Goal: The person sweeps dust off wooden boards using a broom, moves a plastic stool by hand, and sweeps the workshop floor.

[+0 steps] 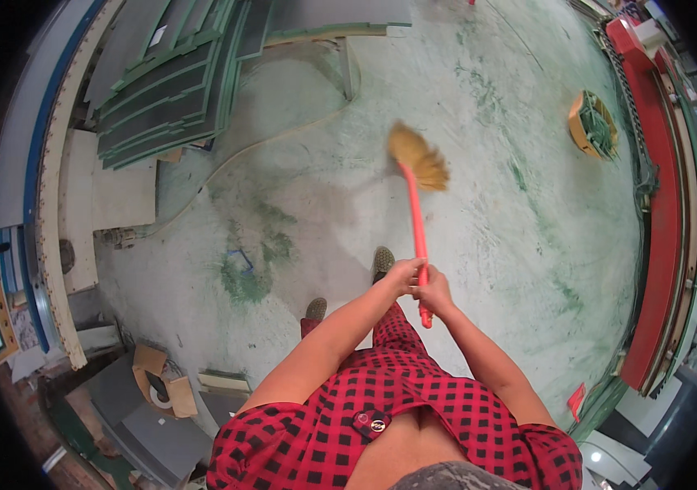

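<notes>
Red-handled broom (416,200) in both hands points straw-end forward.

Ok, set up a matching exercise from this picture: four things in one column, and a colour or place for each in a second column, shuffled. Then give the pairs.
Things:
1. broom handle
2. broom head
3. stack of panels
4. long machine

Colour or place:
A. straw yellow, down on the floor ahead of the feet
B. dark grey-green, piled at upper left
C. bright orange-red, gripped by left hand and right hand
D. red, running along the right side

Pairs: 1-C, 2-A, 3-B, 4-D
</notes>
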Motion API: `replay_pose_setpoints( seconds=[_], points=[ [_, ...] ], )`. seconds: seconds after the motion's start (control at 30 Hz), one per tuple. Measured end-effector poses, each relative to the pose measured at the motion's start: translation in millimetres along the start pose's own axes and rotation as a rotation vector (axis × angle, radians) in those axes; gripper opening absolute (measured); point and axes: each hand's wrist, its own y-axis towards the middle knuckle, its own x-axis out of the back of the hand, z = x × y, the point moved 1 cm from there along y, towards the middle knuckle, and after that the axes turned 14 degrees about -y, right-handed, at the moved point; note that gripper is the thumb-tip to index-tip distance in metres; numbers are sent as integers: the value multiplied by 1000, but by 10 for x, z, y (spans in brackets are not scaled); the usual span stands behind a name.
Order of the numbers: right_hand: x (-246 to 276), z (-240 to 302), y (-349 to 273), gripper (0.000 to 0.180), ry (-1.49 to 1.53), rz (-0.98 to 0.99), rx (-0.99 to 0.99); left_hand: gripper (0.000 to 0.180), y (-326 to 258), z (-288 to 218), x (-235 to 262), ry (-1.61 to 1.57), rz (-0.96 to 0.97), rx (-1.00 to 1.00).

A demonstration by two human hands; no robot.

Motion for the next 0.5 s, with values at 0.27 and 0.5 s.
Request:
replay_pose_setpoints(
  seconds=[0.27,0.5],
  points=[
    [-469,451,431,50,-328,344,317,21,86,-455,817,-415,-406,-549],
    [154,803,300,58,-179,516,207,23,-416,-540,186,-389,-610,-716]
  ],
)
